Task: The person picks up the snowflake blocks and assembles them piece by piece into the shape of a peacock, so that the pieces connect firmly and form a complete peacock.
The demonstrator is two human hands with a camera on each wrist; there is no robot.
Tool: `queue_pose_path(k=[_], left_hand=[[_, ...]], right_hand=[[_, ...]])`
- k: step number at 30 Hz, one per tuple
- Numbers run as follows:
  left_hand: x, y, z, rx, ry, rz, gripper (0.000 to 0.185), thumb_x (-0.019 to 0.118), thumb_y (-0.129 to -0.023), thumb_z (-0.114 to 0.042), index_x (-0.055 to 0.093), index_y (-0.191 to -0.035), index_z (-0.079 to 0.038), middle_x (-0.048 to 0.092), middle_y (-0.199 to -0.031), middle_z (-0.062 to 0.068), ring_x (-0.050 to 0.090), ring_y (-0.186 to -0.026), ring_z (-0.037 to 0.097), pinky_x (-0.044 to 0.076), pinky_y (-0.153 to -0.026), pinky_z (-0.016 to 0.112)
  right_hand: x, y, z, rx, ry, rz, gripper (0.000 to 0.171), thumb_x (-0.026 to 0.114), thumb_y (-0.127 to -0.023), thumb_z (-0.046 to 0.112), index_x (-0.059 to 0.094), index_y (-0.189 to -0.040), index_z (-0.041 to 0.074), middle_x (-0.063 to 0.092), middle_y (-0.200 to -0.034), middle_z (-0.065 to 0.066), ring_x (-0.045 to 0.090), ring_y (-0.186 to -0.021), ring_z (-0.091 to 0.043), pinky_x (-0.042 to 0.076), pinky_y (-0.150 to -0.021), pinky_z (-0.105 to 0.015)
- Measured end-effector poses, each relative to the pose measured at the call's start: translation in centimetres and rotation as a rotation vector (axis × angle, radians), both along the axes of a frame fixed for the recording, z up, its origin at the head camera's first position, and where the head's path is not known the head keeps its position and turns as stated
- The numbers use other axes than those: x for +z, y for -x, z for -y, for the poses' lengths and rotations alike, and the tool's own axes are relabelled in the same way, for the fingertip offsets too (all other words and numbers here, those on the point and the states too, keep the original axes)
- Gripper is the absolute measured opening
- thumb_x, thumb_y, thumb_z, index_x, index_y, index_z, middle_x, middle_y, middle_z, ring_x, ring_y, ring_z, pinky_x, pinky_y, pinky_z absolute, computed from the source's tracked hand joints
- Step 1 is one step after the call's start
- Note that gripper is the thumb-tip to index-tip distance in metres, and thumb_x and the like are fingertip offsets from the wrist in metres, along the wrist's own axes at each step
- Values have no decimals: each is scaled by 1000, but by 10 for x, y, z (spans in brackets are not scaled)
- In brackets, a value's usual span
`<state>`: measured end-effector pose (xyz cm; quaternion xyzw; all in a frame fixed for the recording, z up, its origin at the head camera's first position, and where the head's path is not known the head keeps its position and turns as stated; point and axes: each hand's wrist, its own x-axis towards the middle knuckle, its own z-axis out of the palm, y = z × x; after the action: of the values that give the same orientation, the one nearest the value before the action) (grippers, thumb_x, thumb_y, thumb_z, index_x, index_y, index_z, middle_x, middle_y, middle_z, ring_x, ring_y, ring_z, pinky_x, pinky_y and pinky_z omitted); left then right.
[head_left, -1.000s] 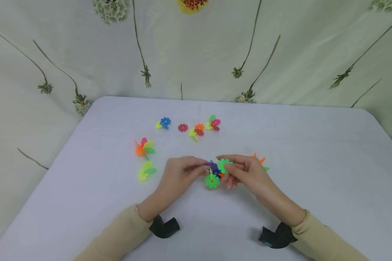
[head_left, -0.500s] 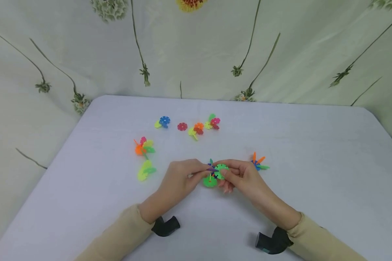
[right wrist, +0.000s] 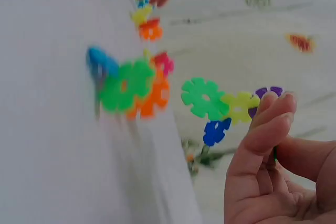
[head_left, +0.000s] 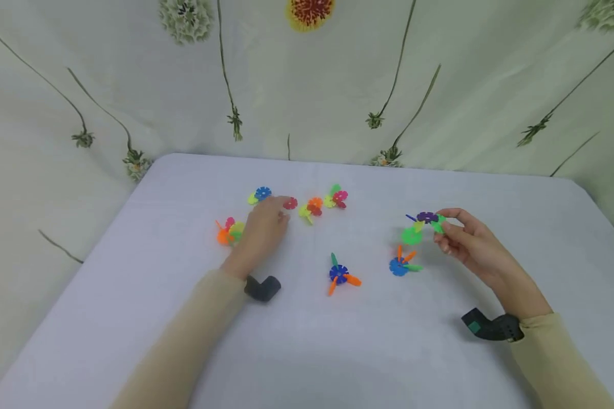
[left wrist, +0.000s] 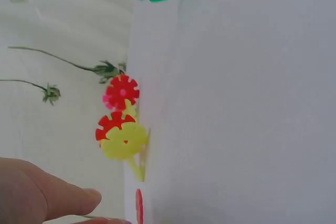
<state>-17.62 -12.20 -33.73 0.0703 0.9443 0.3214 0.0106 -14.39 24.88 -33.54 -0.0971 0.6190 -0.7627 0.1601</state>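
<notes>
My right hand [head_left: 465, 241] pinches a green disc at the end of a linked piece of notched plastic snowflake discs. In the right wrist view this piece shows a purple disc [right wrist: 269, 92], a yellow disc [right wrist: 240, 107], a green disc [right wrist: 202, 98] and a blue disc [right wrist: 216, 132]. My left hand [head_left: 261, 230] reaches over the table, its fingertips right at a single red disc [head_left: 290, 203]. In the left wrist view that red disc [left wrist: 139, 205] appears edge-on, just beyond thumb and finger, which stand apart.
A dark-blue cluster [head_left: 339, 274] with orange and green discs lies mid-table; a lighter blue cluster [head_left: 399, 266] sits to its right. Along the back are a blue-yellow cluster [head_left: 262, 193], an orange-yellow one [head_left: 314, 203] and a pink-green one [head_left: 340, 196]. An orange-pink cluster [head_left: 225, 234] lies left.
My hands have parted. The right carries the linked discs right and away; the left has let go and moved up-left to the red disc. The dark-blue cluster now shows uncovered.
</notes>
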Motion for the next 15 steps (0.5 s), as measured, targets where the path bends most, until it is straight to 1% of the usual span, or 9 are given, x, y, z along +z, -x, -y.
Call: queue_pose_path(k=[4, 7, 8, 10, 11, 12, 13, 14, 15], left_hand=[[-6, 22, -6, -38, 145, 88, 49, 48, -97, -11, 33, -144, -3, 32, -147, 11, 24, -136, 25, 25, -107, 40], [-7, 33, -11, -76, 269, 157, 48, 44, -99, -11, 30, -144, 0, 30, -148, 14, 22, -136, 27, 21, -108, 40], [-7, 33, -13, -86, 309, 166, 47, 45, -99, -11, 33, -142, 1, 35, -145, 15, 27, -134, 28, 23, -107, 40], [-5, 30, -15, -112, 400, 149, 39, 49, -97, -10, 43, -133, 2, 48, -130, 17, 40, -123, 31, 32, -103, 40], [-5, 27, -16, -127, 445, 116, 33, 52, -96, -9, 49, -126, 3, 53, -119, 18, 46, -114, 31, 37, -99, 39], [-4, 23, -16, -143, 492, 76, 27, 55, -94, -7, 52, -118, 3, 56, -109, 18, 50, -104, 31, 41, -94, 38], [-4, 19, -16, -158, 532, 37, 22, 58, -91, -6, 54, -111, 2, 56, -100, 17, 51, -96, 30, 44, -90, 37], [-3, 14, -16, -168, 561, -2, 18, 62, -89, -5, 55, -104, 2, 55, -92, 15, 51, -89, 29, 45, -85, 36], [-3, 10, -15, -172, 569, -25, 18, 63, -88, -5, 55, -102, 2, 54, -90, 14, 51, -87, 29, 46, -84, 36]], right_hand=[[-22, 13, -37, 11, 71, 107, 15, 44, -99, 7, 46, -113, 9, 61, -82, -8, 53, -67, -11, 46, -60, -18], [-31, 15, -49, 23, 80, 146, 16, 42, -100, 5, 52, -111, 11, 62, -84, -8, 55, -68, -11, 47, -61, -19], [-32, 16, -52, 19, 50, 149, 17, 42, -100, 6, 54, -111, 12, 63, -85, -8, 56, -69, -11, 47, -61, -19], [-33, 16, -59, -7, -119, 112, 19, 42, -101, 10, 53, -116, 11, 63, -91, -9, 58, -73, -12, 49, -65, -20], [-33, 16, -63, -30, -247, 72, 22, 42, -101, 14, 52, -120, 10, 62, -96, -12, 59, -76, -14, 50, -67, -22], [-35, 17, -68, -73, -418, 13, 26, 42, -101, 19, 51, -123, 8, 61, -100, -13, 60, -78, -15, 50, -67, -22], [-34, 17, -72, -121, -596, -31, 33, 43, -101, 25, 48, -127, 6, 60, -106, -16, 60, -85, -20, 51, -69, -27], [-36, 18, -77, -184, -777, -108, 39, 43, -100, 30, 47, -129, 4, 58, -109, -18, 59, -89, -23, 51, -69, -30], [-38, 19, -81, -261, -936, -187, 44, 41, -100, 35, 46, -130, 2, 56, -112, -19, 57, -93, -25, 50, -68, -31]])
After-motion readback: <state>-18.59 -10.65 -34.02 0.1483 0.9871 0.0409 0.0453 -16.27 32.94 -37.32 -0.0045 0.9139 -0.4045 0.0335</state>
